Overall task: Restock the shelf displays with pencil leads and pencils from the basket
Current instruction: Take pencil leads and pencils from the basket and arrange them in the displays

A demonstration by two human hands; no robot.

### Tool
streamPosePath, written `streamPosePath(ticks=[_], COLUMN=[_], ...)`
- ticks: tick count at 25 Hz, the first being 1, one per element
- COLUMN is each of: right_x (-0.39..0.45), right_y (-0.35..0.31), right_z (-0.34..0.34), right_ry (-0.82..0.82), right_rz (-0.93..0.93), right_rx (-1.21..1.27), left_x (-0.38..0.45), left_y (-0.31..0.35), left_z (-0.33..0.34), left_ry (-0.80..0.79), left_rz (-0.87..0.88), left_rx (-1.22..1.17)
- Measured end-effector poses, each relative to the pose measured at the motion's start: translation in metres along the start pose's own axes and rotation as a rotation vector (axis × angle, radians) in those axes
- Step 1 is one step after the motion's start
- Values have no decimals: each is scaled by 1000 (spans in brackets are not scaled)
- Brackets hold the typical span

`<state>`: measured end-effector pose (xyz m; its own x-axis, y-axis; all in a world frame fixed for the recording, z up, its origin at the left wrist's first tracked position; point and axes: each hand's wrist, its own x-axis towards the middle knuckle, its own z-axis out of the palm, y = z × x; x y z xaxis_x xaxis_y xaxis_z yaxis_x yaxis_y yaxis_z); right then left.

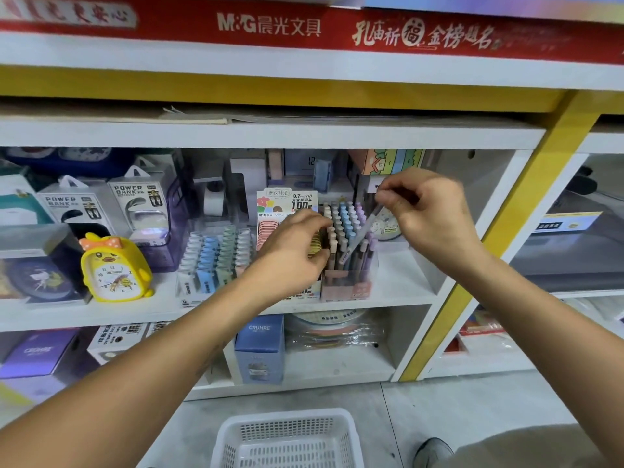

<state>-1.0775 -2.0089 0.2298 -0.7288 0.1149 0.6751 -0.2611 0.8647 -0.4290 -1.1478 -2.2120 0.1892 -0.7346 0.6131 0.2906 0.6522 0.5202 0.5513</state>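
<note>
Main risk: the mech. pencil (358, 235) in the right hand (434, 214) is going in tilted, tip down toward 7 o'clock, into an already packed pencil display box (347, 261). If the tip catches a neighbour's cap instead of a free slot, it could jam, knock nearby pencils askew or tip the light acrylic box fwd off the shelf edge (388, 300). The grip is high up at the cap end, so there's little control over the tip, which makes a miss more likely. The left hand (293, 255) sits at 9 o'clock of that box, fingers curled against its left side and the pencil lead display (287, 211); it seems to be bracing, but I can't tell if it actually grips anything or just presses. A hard nudge there could shove the lead packs back. Right hand: thumb + fingers pinched on the pencil's upper end, other fingers loosely bent. White basket (287, 440) sits on the floor at 6 o'clock, well below the hands; what shows of its inside looks empty, so this may be one of the last pieces.
</note>
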Motion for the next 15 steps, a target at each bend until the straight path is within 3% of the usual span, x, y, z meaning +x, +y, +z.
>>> streamPosePath(ticks=[3,7,15], right_x=[-11,-21,-23], right_y=[5,15,17], right_z=[16,32,43], right_ry=[-118,-240,-296], right_rz=[-205,-287,-170], right_rx=[-195,-206,-111], left_x=[-2,-3,-1], left_y=[-7,-12,-13], left_z=[7,15,14], left_ry=[-121,-191,-206], left_rz=[88,104,93], left_rx=[113,154,110])
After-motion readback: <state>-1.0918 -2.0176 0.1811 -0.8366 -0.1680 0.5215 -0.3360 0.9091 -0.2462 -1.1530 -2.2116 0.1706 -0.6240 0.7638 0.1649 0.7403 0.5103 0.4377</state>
